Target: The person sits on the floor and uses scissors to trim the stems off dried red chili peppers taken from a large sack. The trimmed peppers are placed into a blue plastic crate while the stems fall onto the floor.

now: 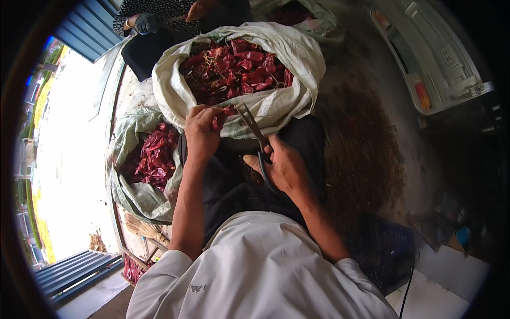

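My left hand [202, 129] grips a dried red chili pepper [217, 121], its end pointing right above the near rim of a white woven sack [169, 89]. Between the parted blades of a pair of scissors [252, 124] lies the tip of that chili, or just beside it; I cannot tell whether they touch. The dark handles rest in my right hand [285, 163], thumb held apart from the fingers. Dried red chilies [239, 67] with pale stems fill the white sack. Left of my knees, a greenish woven sack [119, 159] holds more red chilies [155, 155].
Across the white sack sits another person, with a gloved hand [147, 24] in view. A third sack [328, 20] stands behind. Dark debris [358, 139] covers the floor at right, below a pale panel [434, 56]. A straw broom [145, 229] lies at lower left.
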The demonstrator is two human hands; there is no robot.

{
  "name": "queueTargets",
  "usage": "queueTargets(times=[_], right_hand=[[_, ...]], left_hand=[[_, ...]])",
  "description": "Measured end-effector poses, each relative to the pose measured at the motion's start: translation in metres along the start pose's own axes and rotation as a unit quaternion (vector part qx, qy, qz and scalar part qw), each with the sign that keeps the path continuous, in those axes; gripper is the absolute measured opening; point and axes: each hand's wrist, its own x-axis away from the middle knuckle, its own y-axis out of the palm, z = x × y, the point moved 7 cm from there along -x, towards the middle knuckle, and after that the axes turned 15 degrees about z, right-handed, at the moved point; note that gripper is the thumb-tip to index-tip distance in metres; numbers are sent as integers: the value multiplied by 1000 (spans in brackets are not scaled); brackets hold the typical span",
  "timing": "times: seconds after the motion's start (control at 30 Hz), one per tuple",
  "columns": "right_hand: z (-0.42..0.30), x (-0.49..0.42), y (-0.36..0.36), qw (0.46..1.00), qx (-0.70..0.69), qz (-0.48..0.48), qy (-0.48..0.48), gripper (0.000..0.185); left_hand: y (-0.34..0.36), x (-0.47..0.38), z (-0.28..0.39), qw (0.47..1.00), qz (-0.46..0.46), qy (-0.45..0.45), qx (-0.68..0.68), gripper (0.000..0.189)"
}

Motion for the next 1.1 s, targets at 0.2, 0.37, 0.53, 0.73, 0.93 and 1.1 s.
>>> queueTargets(times=[0.2, 0.37, 0.53, 0.73, 0.93, 1.1], right_hand=[[3, 9, 9, 999, 39, 12, -29, 51], [-1, 20, 15, 991, 89, 33, -95, 50], [20, 28, 27, 999, 5, -28, -37, 46], [18, 56, 50, 822, -467, -207, 253, 37], [15, 68, 61, 704, -616, -238, 262, 45], [22, 78, 43, 645, -693, -219, 236, 50]], left_hand=[[2, 36, 14, 990, -99, -79, 65, 28], [13, 66, 3, 918, -156, -292, 218, 31], [14, 69, 6, 932, -148, -274, 184, 21], [22, 95, -13, 777, -98, -457, 422, 12], [25, 91, 3, 671, -71, -491, 550, 12], [29, 91, 8, 653, -72, -511, 555, 12]])
